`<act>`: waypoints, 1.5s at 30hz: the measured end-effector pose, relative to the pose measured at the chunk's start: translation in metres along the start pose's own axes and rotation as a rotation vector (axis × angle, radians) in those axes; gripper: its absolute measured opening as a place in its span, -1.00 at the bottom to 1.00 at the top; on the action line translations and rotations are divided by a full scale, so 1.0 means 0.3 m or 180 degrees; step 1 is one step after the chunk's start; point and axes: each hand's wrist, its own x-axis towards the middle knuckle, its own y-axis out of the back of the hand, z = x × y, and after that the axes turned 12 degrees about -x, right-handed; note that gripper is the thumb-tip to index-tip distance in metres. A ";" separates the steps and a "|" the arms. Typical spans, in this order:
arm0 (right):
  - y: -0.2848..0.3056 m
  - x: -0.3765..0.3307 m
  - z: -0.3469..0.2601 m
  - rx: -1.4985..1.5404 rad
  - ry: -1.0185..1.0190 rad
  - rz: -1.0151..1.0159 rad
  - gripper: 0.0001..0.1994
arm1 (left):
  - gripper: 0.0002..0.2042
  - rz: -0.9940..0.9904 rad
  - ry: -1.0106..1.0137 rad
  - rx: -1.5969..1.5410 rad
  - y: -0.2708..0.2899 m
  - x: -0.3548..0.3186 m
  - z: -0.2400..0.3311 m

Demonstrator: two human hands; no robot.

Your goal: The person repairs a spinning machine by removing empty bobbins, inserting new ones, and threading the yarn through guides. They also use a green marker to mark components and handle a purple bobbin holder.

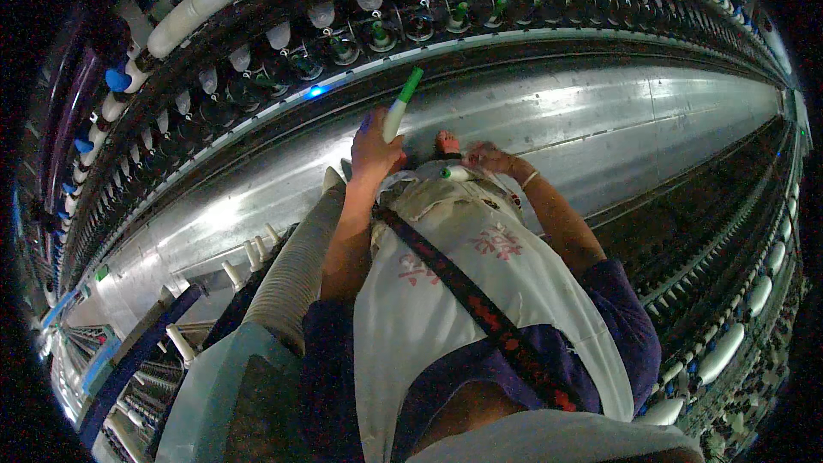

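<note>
My left hand (375,153) is closed around a yarn bobbin (401,105), tilted up and to the right. White yarn covers the bobbin's lower part and its bare top is green. Just in front of my waist, my right hand (495,160) has its fingers curled at the top of my white apron (463,231). What those fingers hold, if anything, is too small to make out. Beside them a second white bobbin (457,173) with a green end lies at the apron's gathered top.
A spinning frame (377,30) with a long row of spindles curves across the far side. Another machine (729,266) runs along the right. At my left are a ribbed hose (296,266) and a cart-like frame with white pegs (233,274). Shiny metal flooring (600,120) lies between.
</note>
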 end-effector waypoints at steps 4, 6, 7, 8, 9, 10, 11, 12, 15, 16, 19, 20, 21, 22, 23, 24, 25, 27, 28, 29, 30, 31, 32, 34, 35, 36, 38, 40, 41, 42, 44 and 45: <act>0.029 -0.034 -0.091 -0.2345 0.0123 -0.0681 -0.64 | -0.36 0.0047 -0.0060 0.0197 -0.010 -0.013 -0.004; 0.058 0.024 -0.124 -0.2699 0.0236 -0.0357 -0.65 | -0.34 0.0075 0.0000 0.0251 -0.019 -0.017 -0.012; 0.074 0.066 -0.140 -0.2574 0.0440 0.0156 -0.66 | -0.33 0.0122 -0.0012 0.0261 -0.024 -0.020 -0.014; 0.076 0.106 -0.158 -0.2369 0.0383 0.0569 -0.67 | -0.31 0.0169 -0.0028 0.0275 -0.028 -0.022 -0.017; 0.074 0.149 -0.180 -0.2038 0.0565 0.0783 -0.68 | -0.32 0.0130 0.0011 0.0256 -0.032 -0.025 -0.018; 0.074 0.197 -0.201 -0.1640 0.0490 0.0892 -0.68 | -0.33 0.0091 0.0050 0.0239 -0.035 -0.029 -0.020; 0.069 0.227 -0.223 -0.1481 0.0359 0.0911 -0.68 | -0.34 0.0078 0.0074 0.0228 -0.036 -0.034 -0.019; 0.062 0.255 -0.242 -0.1320 0.0230 0.0935 -0.68 | -0.36 0.0132 -0.0025 0.0104 -0.037 -0.039 -0.019; 0.040 0.276 -0.278 -0.1391 0.0002 0.0621 -0.67 | -0.42 0.0294 -0.0254 -0.0181 -0.034 -0.061 -0.015; 0.029 0.267 -0.278 -0.1313 0.0147 0.0437 -0.66 | -0.44 0.0299 -0.0258 -0.0237 -0.033 -0.067 -0.015; -0.009 0.203 -0.246 -0.1142 0.0004 -0.0090 -0.66 | -0.46 0.0247 -0.0180 -0.0376 -0.033 -0.083 -0.012; -0.021 0.177 -0.227 -0.1076 -0.0139 -0.0239 -0.67 | -0.47 0.0264 -0.0217 -0.0424 -0.033 -0.085 -0.012; -0.045 0.150 -0.209 -0.0558 -0.0355 -0.0517 -0.68 | -0.48 0.0250 -0.0206 -0.0328 -0.034 -0.085 -0.010; -0.052 0.129 -0.188 -0.0570 -0.0218 -0.0714 -0.69 | -0.48 0.0253 -0.0155 -0.0340 -0.035 -0.086 -0.009; -0.068 0.109 -0.172 -0.0631 -0.0272 -0.0958 -0.70 | -0.49 0.0250 -0.0154 -0.0368 -0.036 -0.084 -0.007; -0.074 0.097 -0.156 -0.0742 -0.0439 -0.1283 -0.71 | -0.49 0.0247 -0.0161 -0.0395 -0.038 -0.082 -0.005; -0.085 0.087 -0.145 -0.0797 -0.0170 -0.1122 -0.72 | -0.49 0.0241 -0.0130 -0.0399 -0.039 -0.080 -0.001; -0.090 0.083 -0.130 -0.1106 0.0204 -0.0652 -0.72 | -0.49 0.0227 -0.0077 -0.0402 -0.043 -0.078 0.006; -0.088 0.087 -0.126 -0.1278 0.0220 -0.0365 -0.71 | -0.49 0.0201 -0.0044 -0.0434 -0.045 -0.077 0.011; -0.083 0.092 -0.126 -0.0903 0.0136 -0.0388 -0.72 | -0.48 0.0173 -0.0014 -0.0461 -0.047 -0.077 0.015; -0.077 0.098 -0.126 -0.0515 -0.0055 -0.0262 -0.73 | -0.48 0.0159 0.0012 -0.0467 -0.049 -0.076 0.019; -0.068 0.104 -0.126 -0.0129 -0.0284 -0.0180 -0.74 | -0.48 0.0143 0.0036 -0.0480 -0.051 -0.076 0.023; -0.059 0.110 -0.127 -0.0195 -0.0292 -0.0083 -0.74 | -0.48 0.0143 0.0057 -0.0477 -0.053 -0.075 0.026; -0.036 0.120 -0.126 -0.0315 -0.0400 -0.0039 -0.74 | -0.49 0.0137 0.0073 -0.0450 -0.057 -0.075 0.028; -0.025 0.125 -0.124 -0.0308 -0.0345 0.0014 -0.73 | -0.50 0.0131 0.0069 -0.0427 -0.059 -0.075 0.027; -0.012 0.127 -0.122 -0.0288 -0.0293 0.0019 -0.73 | -0.50 0.0129 0.0065 -0.0401 -0.061 -0.076 0.027; 0.010 0.130 -0.119 -0.0318 -0.0250 -0.0003 -0.72 | -0.52 0.0213 -0.0075 -0.0306 -0.066 -0.079 0.025; 0.028 0.129 -0.119 -0.0415 -0.0318 -0.0026 -0.71 | -0.54 0.0258 -0.0130 -0.0290 -0.070 -0.083 0.025; 0.036 0.126 -0.122 -0.0638 -0.0235 -0.0112 -0.71 | -0.55 0.0264 -0.0110 -0.0321 -0.072 -0.085 0.027; 0.044 0.124 -0.126 -0.0858 -0.0196 -0.0178 -0.71 | -0.56 0.0257 -0.0088 -0.0335 -0.074 -0.087 0.030; 0.061 0.120 -0.141 -0.1561 -0.0086 -0.0280 -0.70 | -0.58 0.0256 -0.0087 -0.0463 -0.074 -0.092 0.042; 0.073 0.120 -0.150 -0.2045 -0.0014 -0.0311 -0.69 | -0.58 0.0264 -0.0109 -0.0515 -0.074 -0.095 0.049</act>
